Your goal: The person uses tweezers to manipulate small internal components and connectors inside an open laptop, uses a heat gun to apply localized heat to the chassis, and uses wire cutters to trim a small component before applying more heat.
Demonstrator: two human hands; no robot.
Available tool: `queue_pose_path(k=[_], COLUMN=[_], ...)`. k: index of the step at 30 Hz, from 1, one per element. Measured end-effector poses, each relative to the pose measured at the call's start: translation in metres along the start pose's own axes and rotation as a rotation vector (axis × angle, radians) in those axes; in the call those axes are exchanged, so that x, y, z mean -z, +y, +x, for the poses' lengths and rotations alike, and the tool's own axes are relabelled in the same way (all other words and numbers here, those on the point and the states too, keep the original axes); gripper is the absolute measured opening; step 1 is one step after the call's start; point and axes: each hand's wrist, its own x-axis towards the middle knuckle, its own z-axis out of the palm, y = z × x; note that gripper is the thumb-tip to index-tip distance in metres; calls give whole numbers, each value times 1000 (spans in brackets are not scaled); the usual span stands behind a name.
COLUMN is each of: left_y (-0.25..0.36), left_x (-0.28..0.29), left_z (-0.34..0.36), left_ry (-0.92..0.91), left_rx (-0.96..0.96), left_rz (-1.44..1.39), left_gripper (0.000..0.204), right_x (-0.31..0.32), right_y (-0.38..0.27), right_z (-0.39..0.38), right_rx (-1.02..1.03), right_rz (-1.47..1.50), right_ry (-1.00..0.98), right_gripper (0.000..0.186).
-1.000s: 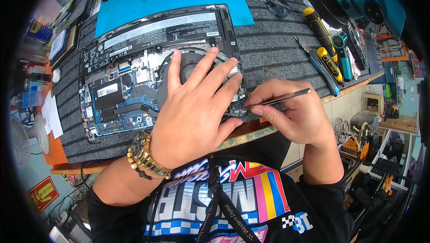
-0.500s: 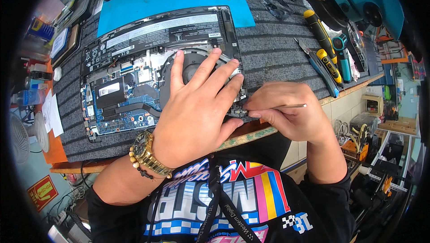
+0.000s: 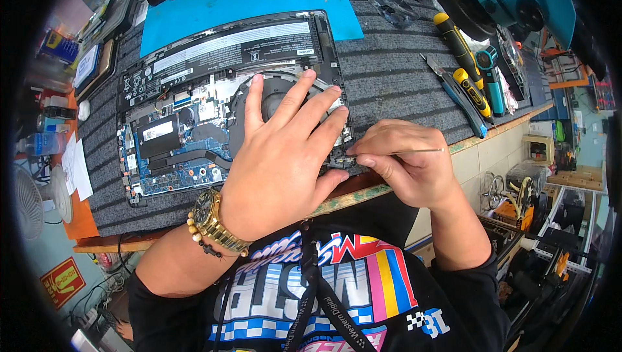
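An opened laptop base (image 3: 188, 180) lies on the dark striped mat, its blue circuit board, black fan and long battery (image 3: 223, 54) exposed. My left hand (image 3: 278, 144) rests flat across the fan with its fingers spread; it holds nothing. At the base's near right corner, my right hand (image 3: 408, 164) pinches a thin metal tool (image 3: 424, 151), perhaps tweezers or a slim pick. The tool's tip meets small parts at that corner, but my fingers partly hide the contact.
A blue mat (image 3: 259, 8) lies behind the laptop base. To the right are pliers (image 3: 457, 96), a yellow-and-black screwdriver (image 3: 459, 47), a short yellow-handled tool (image 3: 472, 93) and a teal tool (image 3: 490, 80). The wooden bench edge (image 3: 353, 198) runs close to me.
My right hand and the thin tool have shifted slightly, with the tool now lying flatter. My left hand stays spread on the fan. The whole view has moved a little.
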Motion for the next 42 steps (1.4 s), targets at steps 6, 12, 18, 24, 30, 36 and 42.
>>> queue_pose_path(k=[6,12,18,24,30,36,42], left_y=[-1,1,12,20,21,15,2], left_x=[0,3,-1,-10,-20,-9,12], left_z=[0,1,-4,-13,-15,-11,4], left_ry=[7,70,187,113,53,-50,82], left_rx=[-2,-56,-283,-511,-612,-562,-165], left_rz=[-7,-56,-164,-356,-400,-339,-49], left_gripper=[75,55,26,17,26,49,47], right_x=[2,-5,-19,-2,8,1,-11], right_y=[2,-12,-53,-65,-64,-49,-38], right_z=[-6,-23,-38,-59,-73,-71,-52], right_rx=[-69,-316,-366,-373,-270,-369,-412], right_rz=[48,320,549,410,492,504,415], right_ry=[32,177,387,202,301,469,466], right_gripper=[3,7,8,6,12,17,14])
